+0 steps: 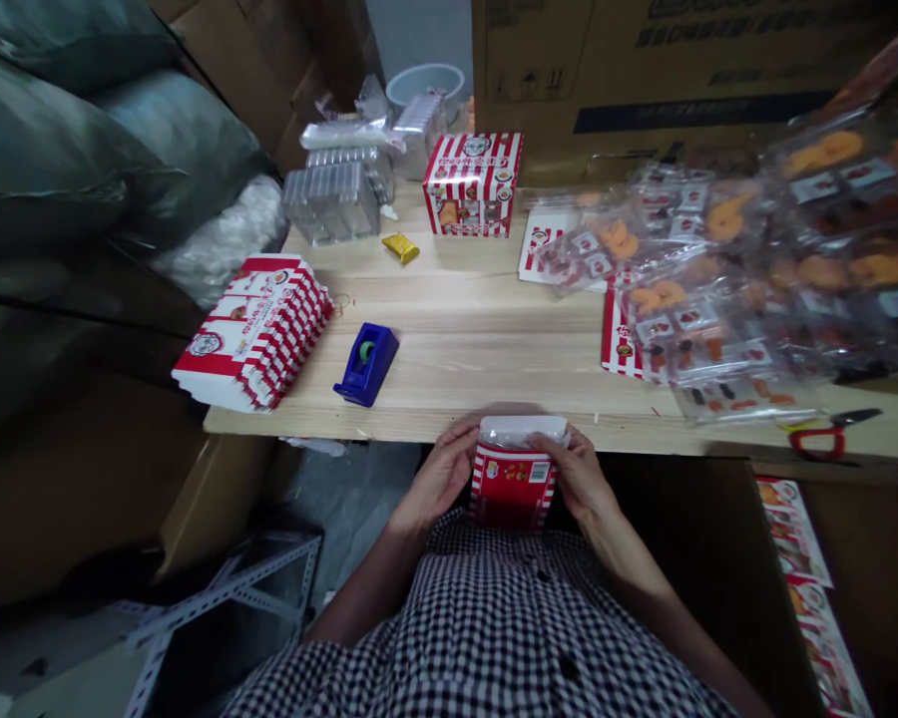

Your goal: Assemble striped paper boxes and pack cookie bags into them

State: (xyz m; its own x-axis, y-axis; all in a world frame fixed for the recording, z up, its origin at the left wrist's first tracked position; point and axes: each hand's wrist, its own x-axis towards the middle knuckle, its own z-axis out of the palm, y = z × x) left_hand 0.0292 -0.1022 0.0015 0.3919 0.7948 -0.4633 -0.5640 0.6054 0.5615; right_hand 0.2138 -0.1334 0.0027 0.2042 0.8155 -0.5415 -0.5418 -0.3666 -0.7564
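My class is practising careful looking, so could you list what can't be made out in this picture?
All in the head view:
- Depths of the red-and-white box held by the left hand and right hand: hidden by its printed panel.
- Print on the yellow packet: too small and blurred.
- Full extent of the clear bags: cut off by the right edge.
- Lower part of the pale tub: hidden by clear trays.

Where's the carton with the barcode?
Head view, lower centre: the red-and-white striped carton is between the left hand and right hand, at the near edge of the wooden table.
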